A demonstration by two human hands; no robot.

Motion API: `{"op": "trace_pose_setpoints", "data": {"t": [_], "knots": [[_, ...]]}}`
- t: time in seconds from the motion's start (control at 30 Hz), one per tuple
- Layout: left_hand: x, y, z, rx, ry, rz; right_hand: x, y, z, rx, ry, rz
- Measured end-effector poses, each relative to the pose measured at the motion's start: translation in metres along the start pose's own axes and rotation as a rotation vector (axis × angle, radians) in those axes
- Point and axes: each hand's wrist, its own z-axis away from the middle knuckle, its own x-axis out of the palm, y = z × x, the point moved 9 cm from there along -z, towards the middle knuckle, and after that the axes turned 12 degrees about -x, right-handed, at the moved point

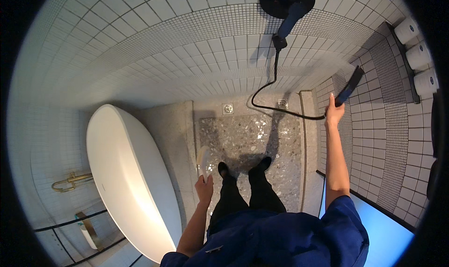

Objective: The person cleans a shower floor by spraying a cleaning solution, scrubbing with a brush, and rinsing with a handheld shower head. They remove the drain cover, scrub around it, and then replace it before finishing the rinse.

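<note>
My right hand (334,113) is raised at the right, its fingers wrapped around the handle of a black hand shower (350,84). A faint haze, like water spray, shows left of the shower's head against the tiles. From the handle, a black shower hose (277,109) loops leftward over the floor and climbs to a black wall fitting (279,42). Low on the left, my left hand (204,190) grips the handle of a pale brush (202,159), which is blurred. The brush is held above the terrazzo floor (238,137), close to my left foot.
A white freestanding bathtub (161,161) stands at left beside a brass tap (72,181). Overhead is a round black rain shower (280,0). Two floor drains (228,108) lie ahead. Several white dispensers (417,55) line a black wall shelf (403,63). A raised stone edge (191,133) borders the wet floor.
</note>
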Motion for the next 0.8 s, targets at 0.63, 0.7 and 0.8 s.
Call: {"op": "trace_pose_setpoints", "data": {"t": [0.63,0.7,0.8], "knots": [[0.073,0.070,0.025,0.192,-0.137,-0.194,-0.016,0.027,0.076,-0.103,-0.570,0.238],[0.073,0.071,0.021,0.204,-0.138,-0.185,0.027,-0.001,0.103,-0.148,-0.707,0.209],[0.059,0.053,0.014,0.165,-0.113,-0.160,0.111,-0.088,0.139,-0.217,-0.858,0.083]]}}
